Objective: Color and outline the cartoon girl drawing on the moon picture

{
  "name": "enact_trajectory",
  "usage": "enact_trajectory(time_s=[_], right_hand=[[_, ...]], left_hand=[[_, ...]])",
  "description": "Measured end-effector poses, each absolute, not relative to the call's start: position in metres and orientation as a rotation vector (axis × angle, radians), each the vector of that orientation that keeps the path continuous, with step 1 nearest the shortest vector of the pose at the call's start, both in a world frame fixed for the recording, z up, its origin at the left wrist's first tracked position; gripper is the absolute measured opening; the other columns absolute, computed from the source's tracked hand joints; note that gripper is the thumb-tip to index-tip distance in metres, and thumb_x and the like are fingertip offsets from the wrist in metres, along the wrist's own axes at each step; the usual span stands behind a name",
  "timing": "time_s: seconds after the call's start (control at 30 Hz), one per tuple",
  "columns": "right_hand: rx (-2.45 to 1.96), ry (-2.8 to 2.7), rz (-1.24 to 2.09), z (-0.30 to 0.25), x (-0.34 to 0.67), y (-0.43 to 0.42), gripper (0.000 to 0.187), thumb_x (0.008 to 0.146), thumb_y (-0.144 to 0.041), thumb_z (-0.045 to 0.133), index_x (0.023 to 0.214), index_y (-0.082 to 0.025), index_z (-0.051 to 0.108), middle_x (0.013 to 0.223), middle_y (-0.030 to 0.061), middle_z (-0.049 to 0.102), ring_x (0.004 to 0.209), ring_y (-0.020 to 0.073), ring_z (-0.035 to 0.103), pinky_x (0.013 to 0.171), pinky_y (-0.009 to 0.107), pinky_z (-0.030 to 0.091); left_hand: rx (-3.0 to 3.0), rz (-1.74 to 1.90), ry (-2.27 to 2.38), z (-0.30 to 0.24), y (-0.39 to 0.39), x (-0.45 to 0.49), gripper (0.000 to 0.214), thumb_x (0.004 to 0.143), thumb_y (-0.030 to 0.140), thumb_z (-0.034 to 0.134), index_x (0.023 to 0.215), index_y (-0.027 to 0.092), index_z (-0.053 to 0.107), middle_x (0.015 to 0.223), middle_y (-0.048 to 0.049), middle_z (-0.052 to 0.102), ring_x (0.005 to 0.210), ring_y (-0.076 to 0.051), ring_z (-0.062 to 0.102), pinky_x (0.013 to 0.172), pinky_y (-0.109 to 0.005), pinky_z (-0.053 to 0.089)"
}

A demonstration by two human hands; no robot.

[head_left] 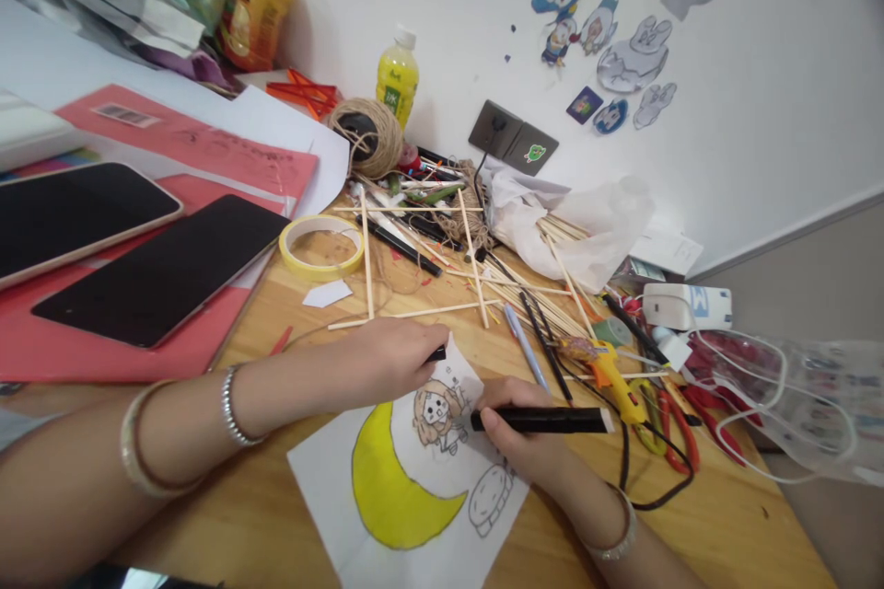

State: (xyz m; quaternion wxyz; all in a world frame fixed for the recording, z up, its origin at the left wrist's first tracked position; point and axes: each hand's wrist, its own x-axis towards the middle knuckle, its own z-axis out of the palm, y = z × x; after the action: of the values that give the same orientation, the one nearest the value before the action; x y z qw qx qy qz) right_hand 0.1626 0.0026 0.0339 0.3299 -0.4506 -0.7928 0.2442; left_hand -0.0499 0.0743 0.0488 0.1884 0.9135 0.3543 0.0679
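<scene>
A white sheet of paper lies tilted on the wooden table under my hands. It bears a yellow crescent moon, a small figure with light brown hair and an uncoloured outlined shape. My right hand is closed round a thick black marker, held nearly level above the sheet's right side. At the sheet's top edge, my left hand is closed on a small black piece that looks like a marker cap; the fingers hide most of it.
Beyond the sheet lie thin wooden sticks, a roll of yellow tape and a ball of twine. Two phones rest on red folders at left. A yellow glue gun, its cord and pliers crowd the right.
</scene>
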Motion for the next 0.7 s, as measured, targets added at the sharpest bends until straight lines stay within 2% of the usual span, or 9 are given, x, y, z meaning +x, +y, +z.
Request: enact_trajectory(time_s=[0.7], right_hand=[[-1.216, -2.035, 0.608, 0.0333, 0.1611, 0.0021, 0.033, 0.089, -0.04, 0.052, 0.064, -0.02, 0.058, 0.057, 0.0025, 0.063, 0.051, 0.0144, 0.06, 0.047, 0.024, 0.046]], left_hand=[[2.581, 0.186, 0.996, 0.0488, 0.0744, -0.05, 0.004, 0.084, 0.023, 0.049, 0.081, 0.022, 0.049, 0.077, -0.001, 0.066, 0.07, -0.019, 0.063, 0.056, -0.026, 0.04]])
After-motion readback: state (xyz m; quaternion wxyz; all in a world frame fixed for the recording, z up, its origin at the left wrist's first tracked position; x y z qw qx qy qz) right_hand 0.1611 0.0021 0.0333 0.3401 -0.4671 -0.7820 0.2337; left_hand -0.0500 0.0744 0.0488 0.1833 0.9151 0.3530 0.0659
